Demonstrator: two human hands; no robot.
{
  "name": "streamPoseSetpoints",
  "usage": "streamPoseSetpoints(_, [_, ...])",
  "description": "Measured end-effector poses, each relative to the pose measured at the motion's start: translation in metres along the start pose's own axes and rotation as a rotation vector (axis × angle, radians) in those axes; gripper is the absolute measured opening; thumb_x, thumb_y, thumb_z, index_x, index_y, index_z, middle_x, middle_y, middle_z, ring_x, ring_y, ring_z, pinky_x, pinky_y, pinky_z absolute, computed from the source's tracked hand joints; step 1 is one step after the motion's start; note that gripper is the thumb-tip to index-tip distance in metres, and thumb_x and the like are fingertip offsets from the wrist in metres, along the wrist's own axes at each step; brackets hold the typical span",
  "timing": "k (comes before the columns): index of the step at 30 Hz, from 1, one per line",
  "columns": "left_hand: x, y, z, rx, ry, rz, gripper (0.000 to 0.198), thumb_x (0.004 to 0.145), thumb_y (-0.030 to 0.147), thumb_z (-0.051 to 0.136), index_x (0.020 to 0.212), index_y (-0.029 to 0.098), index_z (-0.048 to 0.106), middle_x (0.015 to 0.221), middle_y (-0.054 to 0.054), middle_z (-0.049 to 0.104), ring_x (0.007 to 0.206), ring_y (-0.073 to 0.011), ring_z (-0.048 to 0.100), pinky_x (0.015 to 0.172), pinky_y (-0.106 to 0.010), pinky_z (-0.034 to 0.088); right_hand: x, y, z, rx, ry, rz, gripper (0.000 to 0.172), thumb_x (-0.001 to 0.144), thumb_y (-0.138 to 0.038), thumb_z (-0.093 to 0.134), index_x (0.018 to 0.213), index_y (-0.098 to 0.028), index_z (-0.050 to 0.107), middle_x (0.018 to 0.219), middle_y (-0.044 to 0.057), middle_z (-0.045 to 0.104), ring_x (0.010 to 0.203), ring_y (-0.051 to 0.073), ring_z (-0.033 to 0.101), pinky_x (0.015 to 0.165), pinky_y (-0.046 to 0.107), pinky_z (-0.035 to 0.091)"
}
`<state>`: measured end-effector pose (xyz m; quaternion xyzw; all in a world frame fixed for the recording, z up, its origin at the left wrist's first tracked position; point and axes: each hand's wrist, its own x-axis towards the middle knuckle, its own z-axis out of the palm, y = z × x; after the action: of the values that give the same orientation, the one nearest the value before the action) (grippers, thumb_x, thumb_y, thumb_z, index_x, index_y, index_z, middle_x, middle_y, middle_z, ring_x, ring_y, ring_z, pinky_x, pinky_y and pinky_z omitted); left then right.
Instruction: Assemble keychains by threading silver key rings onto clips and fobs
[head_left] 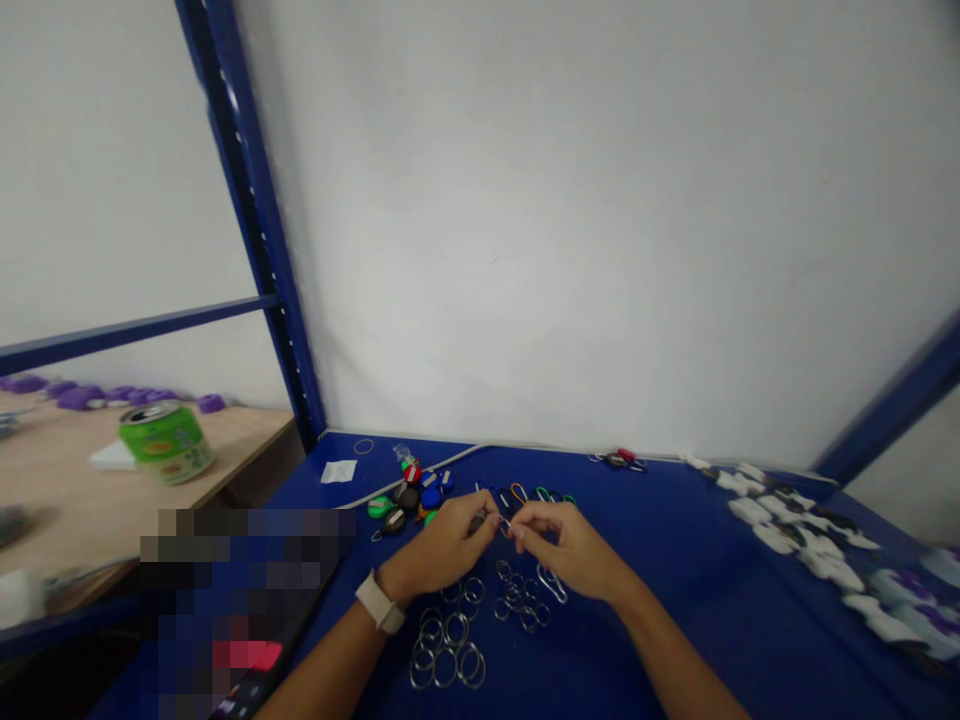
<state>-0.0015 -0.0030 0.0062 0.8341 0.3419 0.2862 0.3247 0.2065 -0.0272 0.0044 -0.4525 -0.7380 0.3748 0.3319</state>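
Note:
Over the middle of the blue table, my left hand [456, 532] and my right hand [568, 548] meet fingertip to fingertip. Both are closed in a pinch on a small metal ring [505, 528], partly covered by the fingers. A silver carabiner [553, 586] shows just below my right hand; whether it is touched I cannot tell. Below the hands lie a cluster of small split rings [514, 597] and, nearer me, a group of larger split rings [445, 665]. Coloured carabiners [519, 492] stand in a row behind my fingers. Left of them is a pile of retractable badge reels [407, 497].
A small dark and red bunch [621, 458] lies at the back edge. White wrapped pieces [787, 520] line the right side. A paper slip [339, 471] and a pale cable [457, 460] are back left. Blue posts [255, 200] frame the table; a green can [166, 443] stands on the wooden table.

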Motion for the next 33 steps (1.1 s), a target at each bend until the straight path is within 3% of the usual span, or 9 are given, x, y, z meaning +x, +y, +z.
streamPoseSetpoints(10, [-0.001, -0.004, 0.005, 0.096, 0.051, 0.079, 0.017, 0.101, 0.026, 0.039, 0.093, 0.019, 0.053, 0.091, -0.004, 0.061, 0.088, -0.0193, 0.057, 0.084, -0.032, 0.043, 0.002, 0.0, 0.004, -0.098, 0.078, -0.015, 0.02, 0.088, -0.027, 0.054, 0.075, -0.016, 0.064, 0.059, -0.001, 0.058, 0.052, 0.011, 0.047, 0.051, 0.022, 0.035])
streamPoseSetpoints(18, [-0.003, -0.003, 0.011, 0.134, -0.013, 0.148, 0.016, 0.101, 0.019, 0.039, 0.1, 0.02, 0.054, 0.101, -0.005, 0.06, 0.093, -0.0191, 0.057, 0.088, -0.031, 0.044, 0.006, 0.008, 0.012, -0.075, 0.106, 0.048, 0.016, 0.084, -0.023, 0.054, 0.071, -0.017, 0.061, 0.057, -0.001, 0.059, 0.05, 0.011, 0.048, 0.049, 0.022, 0.033])
streamPoseSetpoints(22, [-0.003, -0.002, 0.01, 0.122, 0.001, 0.156, 0.017, 0.102, 0.018, 0.038, 0.1, 0.02, 0.055, 0.102, -0.005, 0.06, 0.097, -0.0194, 0.056, 0.089, -0.031, 0.043, 0.007, 0.01, 0.015, -0.047, 0.125, 0.089, 0.024, 0.091, -0.028, 0.049, 0.072, -0.017, 0.059, 0.057, -0.001, 0.06, 0.047, 0.011, 0.048, 0.049, 0.022, 0.034])
streamPoseSetpoints(28, [-0.002, 0.0, 0.006, 0.054, 0.081, 0.157, 0.018, 0.103, 0.02, 0.037, 0.101, 0.02, 0.056, 0.102, -0.005, 0.062, 0.1, -0.0198, 0.056, 0.093, -0.033, 0.042, 0.004, 0.007, 0.014, -0.141, 0.147, -0.092, 0.017, 0.095, -0.032, 0.051, 0.1, -0.019, 0.061, 0.064, -0.003, 0.06, 0.055, 0.012, 0.052, 0.055, 0.023, 0.037])
streamPoseSetpoints(33, [-0.002, 0.002, 0.006, 0.066, 0.07, 0.152, 0.017, 0.102, 0.021, 0.039, 0.101, 0.02, 0.056, 0.1, -0.005, 0.063, 0.098, -0.0201, 0.057, 0.091, -0.033, 0.043, 0.002, 0.004, 0.013, -0.363, 0.189, -0.161, 0.018, 0.095, -0.027, 0.051, 0.084, -0.021, 0.064, 0.071, 0.001, 0.065, 0.069, 0.017, 0.056, 0.067, 0.028, 0.038])
